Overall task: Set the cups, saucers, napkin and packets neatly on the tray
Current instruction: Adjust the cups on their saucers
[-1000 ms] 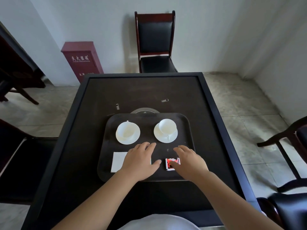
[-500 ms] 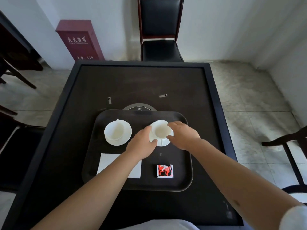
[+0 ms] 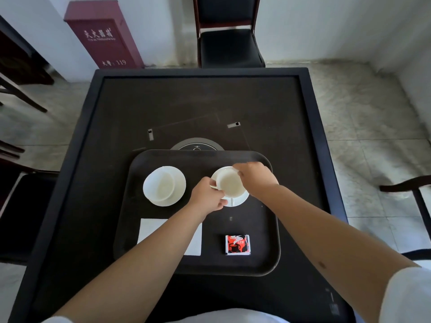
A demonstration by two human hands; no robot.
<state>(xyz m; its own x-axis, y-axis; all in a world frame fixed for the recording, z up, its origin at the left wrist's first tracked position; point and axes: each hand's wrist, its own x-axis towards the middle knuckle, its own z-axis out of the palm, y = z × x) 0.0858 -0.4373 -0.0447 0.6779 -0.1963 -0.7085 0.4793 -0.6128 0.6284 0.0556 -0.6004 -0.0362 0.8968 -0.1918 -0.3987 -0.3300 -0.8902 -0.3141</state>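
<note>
A: Any writing you can read?

B: The red cabinet [image 3: 102, 33] by the wall carries white Chinese characters and, lower down, "119". The packets [image 3: 237, 245], a small square stack printed red, black and white with a steaming-cup design, have lettering too small to read. They lie near the person's side of the tray, below and a little right of both grips.

A: And the grips?

B: The left hand [image 3: 207, 198] pinches the near-left edge of the right cup [image 3: 229, 184], fingers curled round it. The right hand [image 3: 255, 179] holds the same cup's far rim with curled fingers. The cup is smooth white, round, and sits tilted above its white saucer [image 3: 240, 200]; whether it touches the saucer I cannot tell.

A: The rest?

B: Left of both grips the other cup [image 3: 162, 184] rests on its round glossy saucer [image 3: 178, 192]. Under the left forearm lies the flat white square napkin [image 3: 151, 230]. Everything sits on the dark, matte, round-cornered tray [image 3: 130, 229], on the black tabletop [image 3: 186, 108].
</note>
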